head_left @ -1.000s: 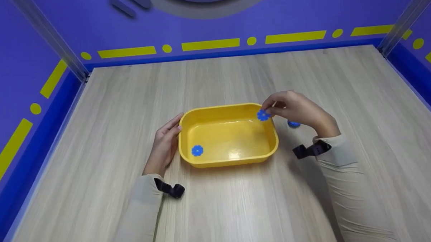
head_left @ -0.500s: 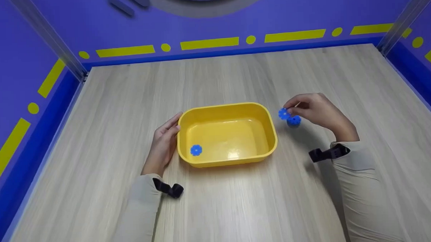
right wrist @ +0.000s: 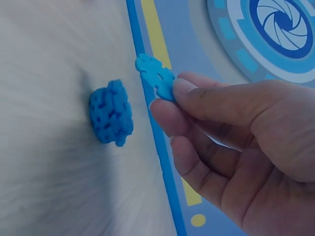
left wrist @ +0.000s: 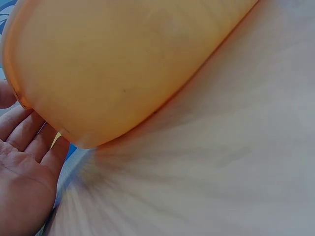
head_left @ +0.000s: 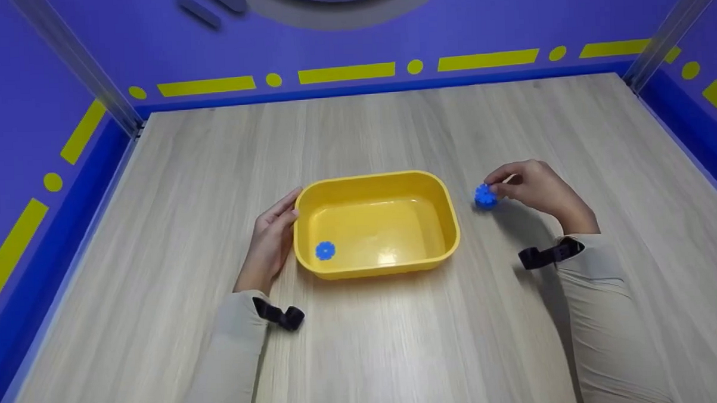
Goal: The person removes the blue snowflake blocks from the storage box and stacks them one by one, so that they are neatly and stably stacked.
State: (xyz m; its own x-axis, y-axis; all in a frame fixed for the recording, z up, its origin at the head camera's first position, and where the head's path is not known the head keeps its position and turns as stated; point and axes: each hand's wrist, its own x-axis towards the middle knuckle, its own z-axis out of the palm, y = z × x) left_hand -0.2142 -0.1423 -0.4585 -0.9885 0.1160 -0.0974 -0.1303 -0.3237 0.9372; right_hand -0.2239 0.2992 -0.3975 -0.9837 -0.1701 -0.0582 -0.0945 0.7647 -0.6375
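A yellow plastic tub (head_left: 384, 266) stands on the table. My left hand (head_left: 270, 243) is at its left end, with extended fingers (left wrist: 22, 128) against the outer wall and the thumb near the rim. One blue flower-shaped plastic disc (head_left: 325, 250) lies inside, at the near left corner. Right of the tub, my right hand (head_left: 537, 189) pinches a second blue flower-shaped disc (right wrist: 156, 76) between thumb and fingertips. A short stack of several similar discs (right wrist: 110, 113) sits on the table near those fingertips. The right wrist view shows a gap between held disc and stack.
The light wood table (head_left: 363, 344) extends around the tub. Purple-blue walls with yellow markings (head_left: 488, 60) close off its back and both sides. Each wrist wears a black strap mount (head_left: 279, 314).
My right hand has moved right from above the tub's far right corner, carrying the pinched disc to just over the stack. The left hand stays at the tub's left end.
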